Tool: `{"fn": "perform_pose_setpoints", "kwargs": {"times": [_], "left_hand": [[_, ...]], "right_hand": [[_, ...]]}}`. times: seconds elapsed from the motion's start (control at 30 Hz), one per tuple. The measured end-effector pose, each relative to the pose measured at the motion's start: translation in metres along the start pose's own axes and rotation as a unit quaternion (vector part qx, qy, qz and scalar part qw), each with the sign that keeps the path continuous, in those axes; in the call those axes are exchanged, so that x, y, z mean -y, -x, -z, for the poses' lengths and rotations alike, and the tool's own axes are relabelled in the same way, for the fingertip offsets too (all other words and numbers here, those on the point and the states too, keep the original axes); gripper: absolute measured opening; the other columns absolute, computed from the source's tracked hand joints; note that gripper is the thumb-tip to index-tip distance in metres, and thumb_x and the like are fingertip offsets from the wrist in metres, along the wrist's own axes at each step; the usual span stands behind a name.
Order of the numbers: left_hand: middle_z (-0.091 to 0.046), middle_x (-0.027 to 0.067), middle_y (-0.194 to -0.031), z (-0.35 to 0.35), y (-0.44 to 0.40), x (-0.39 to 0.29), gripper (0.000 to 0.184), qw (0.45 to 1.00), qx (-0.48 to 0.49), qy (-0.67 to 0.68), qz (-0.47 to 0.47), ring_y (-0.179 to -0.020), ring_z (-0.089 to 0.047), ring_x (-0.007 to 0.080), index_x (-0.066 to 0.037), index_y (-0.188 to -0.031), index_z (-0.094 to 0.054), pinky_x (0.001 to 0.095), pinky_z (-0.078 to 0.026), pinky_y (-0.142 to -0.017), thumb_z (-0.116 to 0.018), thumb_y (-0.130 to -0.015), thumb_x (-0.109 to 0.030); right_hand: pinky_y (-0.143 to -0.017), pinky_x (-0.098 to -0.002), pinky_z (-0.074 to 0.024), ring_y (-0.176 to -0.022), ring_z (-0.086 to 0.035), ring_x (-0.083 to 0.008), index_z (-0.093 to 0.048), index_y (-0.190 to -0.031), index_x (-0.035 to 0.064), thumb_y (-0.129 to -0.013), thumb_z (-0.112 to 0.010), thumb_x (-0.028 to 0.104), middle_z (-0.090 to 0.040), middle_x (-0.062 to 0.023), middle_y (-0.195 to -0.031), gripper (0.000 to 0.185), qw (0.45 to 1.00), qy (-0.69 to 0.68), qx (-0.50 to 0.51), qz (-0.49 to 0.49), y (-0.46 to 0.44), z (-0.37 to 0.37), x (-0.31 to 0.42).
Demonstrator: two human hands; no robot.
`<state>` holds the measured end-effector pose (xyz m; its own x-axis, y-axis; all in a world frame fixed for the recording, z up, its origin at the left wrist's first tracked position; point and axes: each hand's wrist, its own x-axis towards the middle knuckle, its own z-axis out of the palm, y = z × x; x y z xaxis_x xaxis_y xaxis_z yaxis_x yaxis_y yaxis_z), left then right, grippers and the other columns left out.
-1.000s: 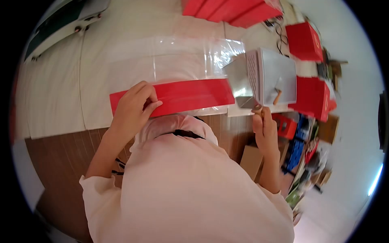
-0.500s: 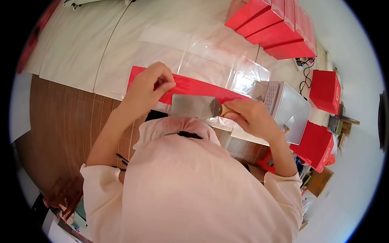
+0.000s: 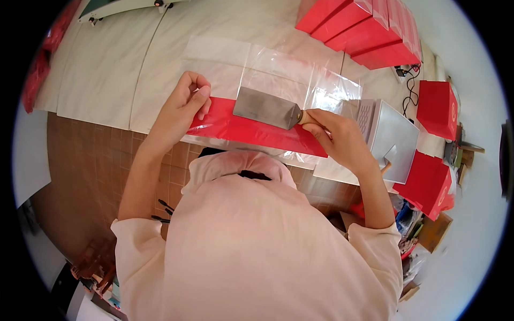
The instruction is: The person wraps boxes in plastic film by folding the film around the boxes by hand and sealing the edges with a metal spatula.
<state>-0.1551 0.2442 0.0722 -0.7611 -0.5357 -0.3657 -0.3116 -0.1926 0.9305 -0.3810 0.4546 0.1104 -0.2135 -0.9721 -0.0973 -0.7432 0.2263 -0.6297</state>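
Note:
My right hand (image 3: pixel 338 136) grips the wooden handle of a wide-bladed metal scraper (image 3: pixel 267 108). The scraper's flat, rectangular blade points left, over a long red panel (image 3: pixel 251 132) on the table; contact between them is hard to judge. Clear plastic film (image 3: pixel 278 67) spreads behind the panel and shows glossy along its front edge. At the panel's left end is my left hand (image 3: pixel 187 99), with its fingers curled and the thumb close to them. Whatever those fingers pinch, if anything, is hidden.
Red boxes (image 3: pixel 369 32) in clear wrap stand at the back right. A silver lidded device (image 3: pixel 393 142) sits right of my right hand, near more red boxes (image 3: pixel 436 109) and a black cable (image 3: pixel 411 91). A pale machine (image 3: pixel 120 8) is at the back left.
The scraper has moved up and away from my body, from the panel's front edge to over it. My left hand has shifted slightly, its fingers still curled.

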Motion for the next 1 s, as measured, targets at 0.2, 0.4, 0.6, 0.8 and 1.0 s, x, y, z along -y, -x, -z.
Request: {"fn": "perform_pose_setpoints", "kwargs": {"times": [0.2,0.4,0.6,0.8,1.0], "left_hand": [[-0.047,-0.0011,-0.092,0.007,-0.003,0.003,0.012,0.996,0.005,0.090,-0.011,-0.072,-0.045,0.0081,-0.010,-0.100,-0.043,0.0230,-0.039,-0.068,-0.047,-0.102,-0.021],[-0.055,0.0000,-0.089,0.047,0.019,0.000,0.015,0.985,-0.129,0.005,-0.114,-0.080,-0.053,0.0094,-0.005,-0.100,-0.054,0.0241,-0.044,-0.078,-0.058,-0.096,-0.018],[-0.060,0.0004,-0.107,0.082,0.042,0.028,0.023,0.974,-0.215,-0.059,-0.032,-0.105,-0.055,0.0122,-0.007,-0.107,-0.059,0.0288,-0.041,-0.095,-0.061,-0.094,-0.026],[-0.062,0.0075,-0.121,0.091,0.035,0.042,0.037,0.989,-0.100,0.017,0.104,-0.110,-0.060,0.0191,-0.008,-0.105,-0.061,0.0340,-0.039,-0.103,-0.050,-0.098,-0.042],[-0.067,0.0101,-0.115,0.099,0.025,0.046,0.038,0.995,0.023,0.050,0.078,-0.095,-0.064,0.0140,-0.002,-0.093,-0.061,0.0293,-0.049,-0.087,-0.055,-0.097,-0.040]], "right_hand": [[-0.060,-0.0360,-0.0485,-0.068,-0.061,-0.0321,-0.064,-0.099,0.0066,-0.090,-0.063,0.019,-0.064,-0.0126,-0.081,0.015,0.999,-0.004,-0.046,-0.029,0.007,-0.004,-0.006],[-0.060,-0.0358,-0.0476,-0.067,-0.061,-0.0313,-0.064,-0.105,0.0032,-0.092,-0.062,0.020,-0.064,-0.0159,-0.083,0.021,0.992,0.036,-0.091,-0.086,0.023,-0.007,-0.011],[-0.058,-0.0327,-0.0479,-0.066,-0.062,-0.0245,-0.064,-0.101,0.0024,-0.087,-0.066,0.014,-0.064,-0.0110,-0.082,0.019,0.997,-0.035,-0.042,0.047,0.027,-0.025,0.011],[-0.052,-0.0354,-0.0453,-0.065,-0.060,-0.0261,-0.063,-0.097,0.0038,-0.083,-0.069,0.016,-0.062,-0.0073,-0.078,0.019,0.983,-0.047,0.067,0.166,-0.024,-0.054,0.049],[-0.051,-0.0353,-0.0446,-0.064,-0.060,-0.0248,-0.063,-0.096,0.0036,-0.085,-0.068,0.017,-0.062,-0.0068,-0.076,0.019,0.985,0.009,0.064,0.159,-0.043,-0.065,0.065]]}}
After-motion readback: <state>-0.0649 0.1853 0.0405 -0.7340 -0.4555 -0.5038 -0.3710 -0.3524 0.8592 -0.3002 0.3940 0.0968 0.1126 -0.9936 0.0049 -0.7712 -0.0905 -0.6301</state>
